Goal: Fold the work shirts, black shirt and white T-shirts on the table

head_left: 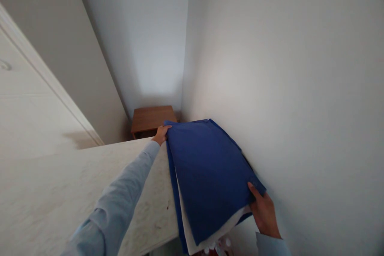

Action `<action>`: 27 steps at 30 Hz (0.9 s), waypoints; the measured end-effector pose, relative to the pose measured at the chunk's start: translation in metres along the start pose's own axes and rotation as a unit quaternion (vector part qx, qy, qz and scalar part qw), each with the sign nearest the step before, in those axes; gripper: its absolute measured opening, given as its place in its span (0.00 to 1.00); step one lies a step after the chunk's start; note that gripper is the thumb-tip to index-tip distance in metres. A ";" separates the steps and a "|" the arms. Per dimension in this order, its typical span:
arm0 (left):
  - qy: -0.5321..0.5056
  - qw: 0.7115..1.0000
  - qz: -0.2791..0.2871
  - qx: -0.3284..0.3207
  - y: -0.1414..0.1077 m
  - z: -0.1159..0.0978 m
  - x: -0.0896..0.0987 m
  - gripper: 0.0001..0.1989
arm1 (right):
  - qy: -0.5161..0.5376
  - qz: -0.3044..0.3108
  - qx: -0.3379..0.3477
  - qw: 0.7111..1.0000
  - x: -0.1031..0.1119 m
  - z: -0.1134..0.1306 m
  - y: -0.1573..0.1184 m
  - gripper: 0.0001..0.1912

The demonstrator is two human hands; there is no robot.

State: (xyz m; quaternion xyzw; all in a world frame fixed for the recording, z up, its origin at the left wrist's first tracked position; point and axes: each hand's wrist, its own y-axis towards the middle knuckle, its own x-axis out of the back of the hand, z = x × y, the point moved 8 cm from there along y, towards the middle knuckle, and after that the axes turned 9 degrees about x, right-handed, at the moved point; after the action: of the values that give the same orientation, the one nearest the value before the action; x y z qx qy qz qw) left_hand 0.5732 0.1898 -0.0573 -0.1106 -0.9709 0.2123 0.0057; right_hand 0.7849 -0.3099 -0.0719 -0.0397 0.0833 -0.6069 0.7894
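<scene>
A large blue folded cloth lies along the right edge of a pale, mottled flat surface, close against the wall. A white layer shows between its blue folds at the left and near edges. At the cloth's far left corner, my left hand is closed on the edge. My right hand pinches the near right corner, thumb on top and the other fingers underneath, out of sight. The near end of the cloth hangs past the surface's front edge.
A small brown wooden table stands in the far corner. A plain white wall rises close on the right. On the left is a white door with a handle. Below the cloth, small red and white items are partly visible.
</scene>
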 end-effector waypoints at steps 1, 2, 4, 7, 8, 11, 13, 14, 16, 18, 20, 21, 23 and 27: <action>0.008 1.000 -0.006 -0.019 0.001 -0.004 0.002 0.10 | 0.012 0.011 0.000 1.000 -0.001 -0.001 -0.001 0.28; 0.017 0.999 -0.016 -0.042 0.000 -0.008 0.004 0.12 | 0.019 0.022 0.001 1.000 -0.002 0.000 -0.002 0.28; 0.038 0.994 -0.039 -0.094 -0.007 -0.017 0.006 0.22 | 0.022 0.037 0.005 0.999 -0.007 0.006 -0.001 0.28; 0.090 0.976 -0.048 -0.194 -0.032 -0.025 -0.001 0.34 | 0.039 0.050 -0.011 0.998 -0.018 0.015 -0.004 0.32; 0.143 0.959 -0.033 -0.244 -0.046 -0.026 -0.009 0.35 | 0.047 0.050 -0.028 0.997 -0.021 0.014 -0.006 0.34; 0.378 0.841 0.054 -0.382 -0.095 -0.007 -0.045 0.32 | 0.084 0.046 -0.100 0.990 -0.029 0.006 -0.018 0.38; 0.484 0.765 0.102 -0.413 -0.121 0.017 -0.060 0.33 | 0.105 0.058 -0.132 0.984 -0.036 0.005 -0.025 0.37; 0.509 0.744 0.113 -0.418 -0.131 0.025 -0.063 0.34 | 0.111 0.067 -0.138 0.982 -0.040 0.008 -0.028 0.36; 0.523 0.733 0.110 -0.421 -0.144 0.032 -0.061 0.33 | 0.110 0.083 -0.127 0.982 -0.049 0.024 -0.032 0.34; 0.509 0.747 0.086 -0.419 -0.150 0.027 -0.054 0.32 | 0.113 0.090 -0.087 0.986 -0.056 0.047 -0.035 0.34; 0.486 0.763 0.065 -0.421 -0.153 0.020 -0.046 0.30 | 0.120 0.090 -0.037 0.988 -0.059 0.067 -0.039 0.35; 0.477 0.768 0.059 -0.424 -0.155 0.016 -0.042 0.30 | 0.118 0.085 -0.021 0.989 -0.058 0.071 -0.042 0.35; 0.467 0.771 0.060 -0.430 -0.159 0.013 -0.036 0.30 | 0.106 0.065 -0.026 0.992 -0.050 0.062 -0.047 0.37; 0.492 0.756 0.087 -0.423 -0.169 0.024 -0.032 0.31 | 0.102 0.017 -0.094 0.990 -0.029 0.013 -0.056 0.38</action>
State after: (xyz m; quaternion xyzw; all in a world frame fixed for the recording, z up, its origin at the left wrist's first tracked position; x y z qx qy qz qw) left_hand 0.5671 0.0235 -0.0078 -0.2753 -0.8114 -0.3036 0.4167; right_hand 0.7267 -0.2970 -0.0475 -0.0503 0.2204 -0.5837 0.7798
